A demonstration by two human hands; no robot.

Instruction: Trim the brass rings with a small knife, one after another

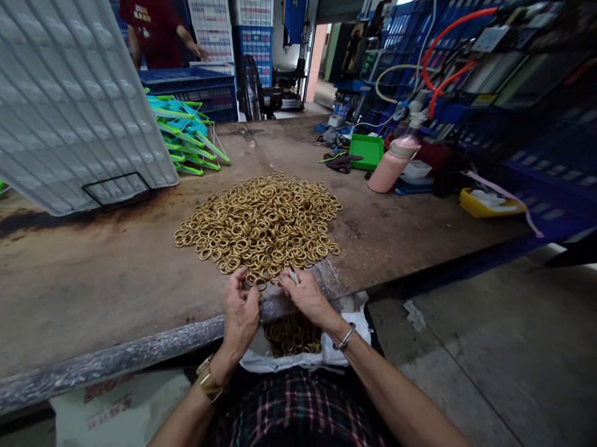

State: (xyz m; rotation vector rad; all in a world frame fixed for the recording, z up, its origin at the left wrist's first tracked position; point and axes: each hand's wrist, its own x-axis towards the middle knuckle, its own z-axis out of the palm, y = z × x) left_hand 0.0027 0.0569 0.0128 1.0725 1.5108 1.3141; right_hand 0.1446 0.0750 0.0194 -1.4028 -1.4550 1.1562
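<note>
A wide heap of brass-coloured rings (263,222) lies on the brown worktable (126,261). At its near edge my left hand (241,314) rests with fingers curved and a gap between thumb and forefinger, close to a few loose rings (255,282). My right hand (307,296) is closed around a short, dark-tipped pen-like tool (294,275), beside the same rings; its fingertips are partly hidden. Below the table edge, an open white bag (344,353) holds more brass rings (295,335).
A large white ribbed plastic crate (75,92) stands on the left, beside green and turquoise frames (193,138). At the back right are a pink bottle (392,165), a green tray (366,152) and a yellow tray (492,203). Another person (153,26) stands behind blue crates (190,84).
</note>
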